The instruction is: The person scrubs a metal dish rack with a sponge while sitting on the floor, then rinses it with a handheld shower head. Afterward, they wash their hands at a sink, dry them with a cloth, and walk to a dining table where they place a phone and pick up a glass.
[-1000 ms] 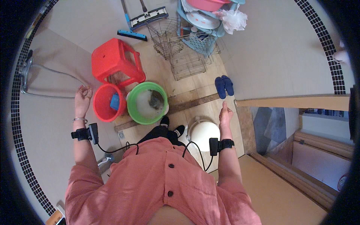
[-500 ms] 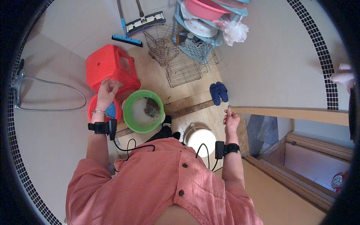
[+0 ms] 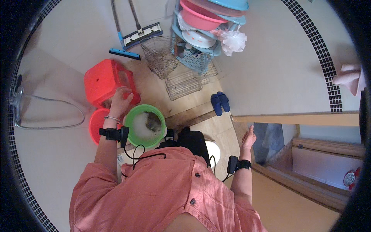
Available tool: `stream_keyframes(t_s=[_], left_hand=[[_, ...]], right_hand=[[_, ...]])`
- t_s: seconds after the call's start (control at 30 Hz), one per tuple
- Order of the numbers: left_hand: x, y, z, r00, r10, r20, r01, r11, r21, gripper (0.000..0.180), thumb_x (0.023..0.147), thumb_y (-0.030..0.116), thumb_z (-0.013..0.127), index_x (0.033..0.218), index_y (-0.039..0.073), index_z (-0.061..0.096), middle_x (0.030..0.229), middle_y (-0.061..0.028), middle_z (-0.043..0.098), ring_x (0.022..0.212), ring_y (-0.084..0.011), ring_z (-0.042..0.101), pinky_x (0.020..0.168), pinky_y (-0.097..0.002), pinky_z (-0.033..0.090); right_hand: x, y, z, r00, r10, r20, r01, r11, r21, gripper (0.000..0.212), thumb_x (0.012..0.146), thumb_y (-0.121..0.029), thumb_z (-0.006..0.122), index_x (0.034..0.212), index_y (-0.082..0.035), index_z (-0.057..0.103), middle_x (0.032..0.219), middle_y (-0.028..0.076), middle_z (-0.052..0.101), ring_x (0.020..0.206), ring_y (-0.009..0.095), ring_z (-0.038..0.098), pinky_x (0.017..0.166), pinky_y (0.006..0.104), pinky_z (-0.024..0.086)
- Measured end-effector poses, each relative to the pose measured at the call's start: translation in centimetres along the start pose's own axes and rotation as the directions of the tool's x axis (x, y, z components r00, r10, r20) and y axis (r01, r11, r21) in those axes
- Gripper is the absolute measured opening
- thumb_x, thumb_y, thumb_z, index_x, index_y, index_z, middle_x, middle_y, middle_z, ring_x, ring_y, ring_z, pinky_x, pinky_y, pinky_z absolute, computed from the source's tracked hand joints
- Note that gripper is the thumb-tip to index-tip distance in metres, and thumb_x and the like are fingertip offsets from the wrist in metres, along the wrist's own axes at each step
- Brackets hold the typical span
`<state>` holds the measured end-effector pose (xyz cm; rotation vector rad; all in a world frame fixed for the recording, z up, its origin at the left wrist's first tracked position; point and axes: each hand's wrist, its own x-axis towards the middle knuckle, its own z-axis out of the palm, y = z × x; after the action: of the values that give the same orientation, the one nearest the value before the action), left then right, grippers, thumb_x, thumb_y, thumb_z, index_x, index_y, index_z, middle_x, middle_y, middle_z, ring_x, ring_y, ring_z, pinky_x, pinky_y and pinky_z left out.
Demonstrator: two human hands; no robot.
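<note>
Left hand [image 3: 121, 101] overlapped near edge of red stool [image 3: 103, 79], fingers loosely spread; right hand's [image 3: 248, 138] finger state unclear. Step judged: reach; grip called for finger closure.

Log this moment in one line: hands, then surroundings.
Left hand: overlaps red stool in view, contact unclear | right hand: open, nothing visible held | green basin: cloudy water, dark item inside | blue slippers: side by side

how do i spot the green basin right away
Find the red stool by the left wall. Below it in the picture is a red bucket, and right of that the green basin. Its green sets it apart, plus cloudy liquid and a dark clump inside.
</note>
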<state>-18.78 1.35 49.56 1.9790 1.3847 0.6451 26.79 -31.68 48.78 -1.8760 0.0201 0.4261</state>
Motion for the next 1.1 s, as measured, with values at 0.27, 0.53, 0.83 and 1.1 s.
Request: stream_keyframes(t_s=[0.27,0.53,0.83,1.1], left_hand=[[3.5,3.3,2.2,0.988,0.133,0.073,-0.138,0.987,0.077,0.027,0.08,0.021,0.062,0.098,0.001,0.062,0.112,-0.0203,0.056,0.112,-0.0321,0.05,0.096,-0.0368,0.039],[5.9,7.2,7.3,0.996,0.063,0.068,-0.067,0.996,0.06,0.027,0.081,0.022,0.062,0.098,0.0,0.063,0.111,-0.021,0.056,0.109,-0.0327,0.051,0.093,-0.0365,0.041],[6.7,11.0,19.2,0.929,-0.363,0.07,0.36,0.932,0.042,0.031,0.077,0.023,0.066,0.097,-0.001,0.064,0.09,-0.0184,0.065,0.082,-0.0273,0.064,0.074,-0.0343,0.049],[5.4,7.0,24.5,0.879,-0.475,-0.054,0.477,0.876,0.073,0.034,0.074,0.03,0.067,0.092,0.002,0.065,0.086,-0.0162,0.066,0.082,-0.0282,0.064,0.076,-0.0356,0.048]], right_hand=[[3.3,1.4,-3.6,0.993,0.112,-0.048,-0.104,0.985,0.138,0.044,0.089,-0.046,0.051,0.062,-0.013,0.04,0.046,-0.004,0.034,0.034,0.008,0.029,0.033,0.0241,0.019],[11.3,3.8,-6.3,0.985,0.174,-0.01,-0.169,0.967,0.193,0.04,0.09,-0.043,0.05,0.065,-0.012,0.044,0.048,-0.002,0.039,0.036,0.009,0.033,0.033,0.0251,0.021],[26.5,2.8,-2.1,0.888,0.258,0.38,-0.239,0.966,-0.097,0.039,0.089,-0.044,0.051,0.072,-0.008,0.051,0.056,0.0,0.044,0.04,0.008,0.038,0.036,0.0227,0.026],[31.6,-0.7,10.6,0.635,0.326,0.701,-0.027,0.915,-0.402,0.037,0.089,-0.042,0.052,0.087,-0.006,0.061,0.069,0.002,0.058,0.052,0.011,0.054,0.045,0.0236,0.042]])
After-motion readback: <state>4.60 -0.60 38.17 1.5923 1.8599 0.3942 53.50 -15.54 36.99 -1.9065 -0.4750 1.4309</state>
